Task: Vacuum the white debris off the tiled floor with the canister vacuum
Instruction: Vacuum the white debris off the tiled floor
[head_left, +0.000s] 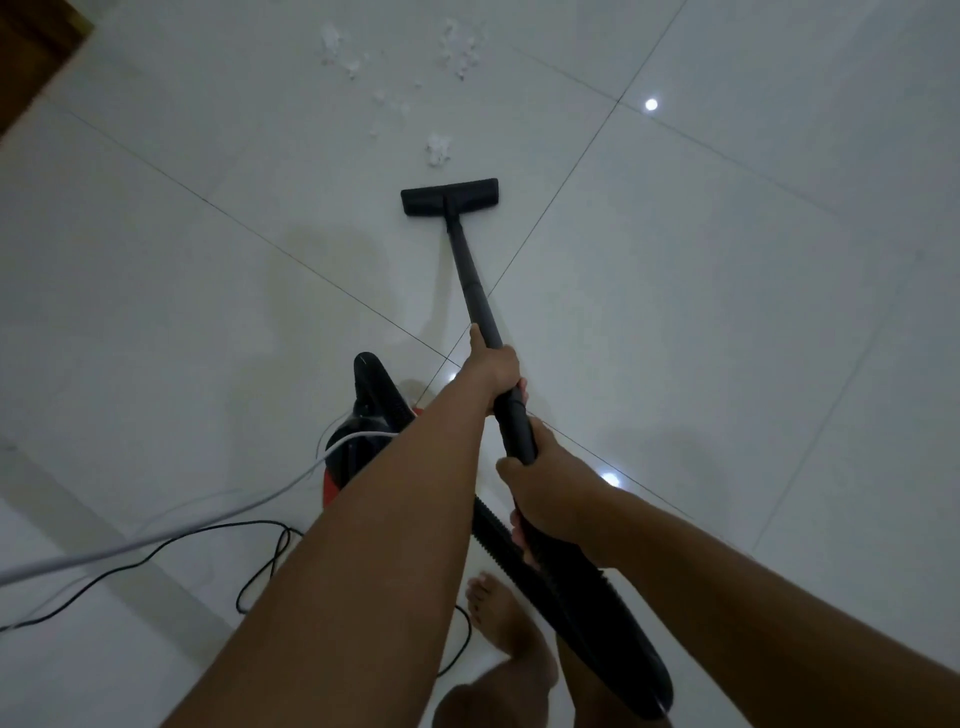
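**Floor head poised just short of the first clump**

The sweep across the debris is about to start. The black floor head (450, 197) sits flat on the tiled floor (727, 312), and the nearest clump of white debris (438, 149) lies just beyond its front edge at 12 o'clock, apart from it. More debris trails off toward 11 and 12 o'clock, ending in two larger scatters (337, 47) (460, 44) near the top of the view. None of it appears to be picked up yet.

Both hands hold the tool. The left hand (493, 364) grips the black wand (478, 291) higher up, thumb laid along the tube. The right hand (540, 493) is wrapped round the thicker handle end where the ribbed hose (571, 587) joins, its fingers (519, 535) curled underneath.

The next move probably calls for a straight push toward 12 o'clock with the head kept flat, then passes fanning toward 11 o'clock to reach the far scatters.

The debris looks like light, crumbly white bits, some clumped and some loose flecks, pale against the glossy tile and easy to miss. Being so light, it may skitter ahead of the head if pushed fast.

The red and black canister vacuum (374, 410) stands at 8 o'clock from the hands, with a white cable (208, 525) and a black cord (208, 540) looping away toward 9 o'clock.
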